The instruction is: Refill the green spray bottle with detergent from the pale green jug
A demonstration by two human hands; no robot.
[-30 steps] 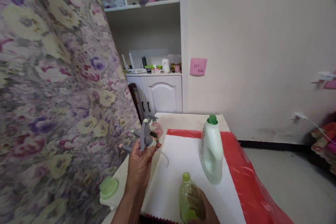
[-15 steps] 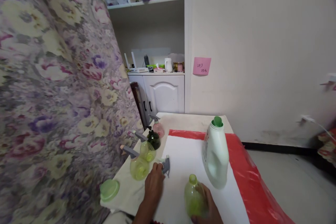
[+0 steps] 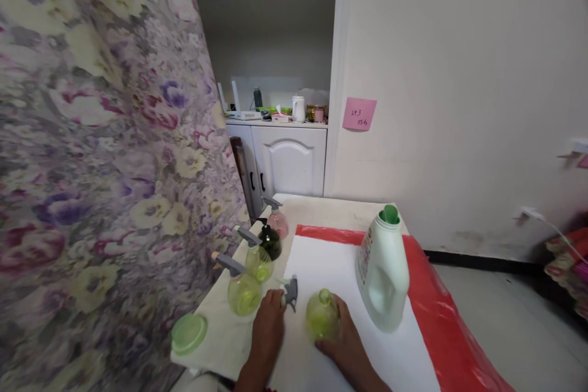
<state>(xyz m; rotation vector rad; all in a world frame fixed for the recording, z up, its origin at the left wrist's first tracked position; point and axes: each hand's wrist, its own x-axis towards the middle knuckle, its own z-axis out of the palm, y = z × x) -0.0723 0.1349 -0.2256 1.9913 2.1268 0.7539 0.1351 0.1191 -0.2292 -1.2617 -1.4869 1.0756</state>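
Green translucent plastic, the uncapped spray bottle (image 3: pixel 322 315), is being held upright on the white mat (image 3: pixel 321 263) by the right hand (image 3: pixel 342 337), whose grip is being kept closed around the bottle's right side and base. Compared with half a second ago, the bottle is being shown further forward and slightly to the left, nearer the grey trigger head (image 3: pixel 290 291). A second ago it was being held low at the near edge of the mat.

The trigger head is being rested on the mat, with the left hand (image 3: pixel 269 321) laid flat just beside it and the fingertips touching it; the grip is being kept loose, closed on nothing. A second ago this head was being held up in the air by the left hand; since half a second ago it is being shown almost unmoved.

The white detergent jug (image 3: pixel 383 272) is being left standing to the right of the bottle, unchanged. Four capped spray bottles (image 3: pixel 242 291) are being left in a row along the left edge of the counter (image 3: pixel 321 211), and a green lid (image 3: pixel 188 334) at its near left corner.
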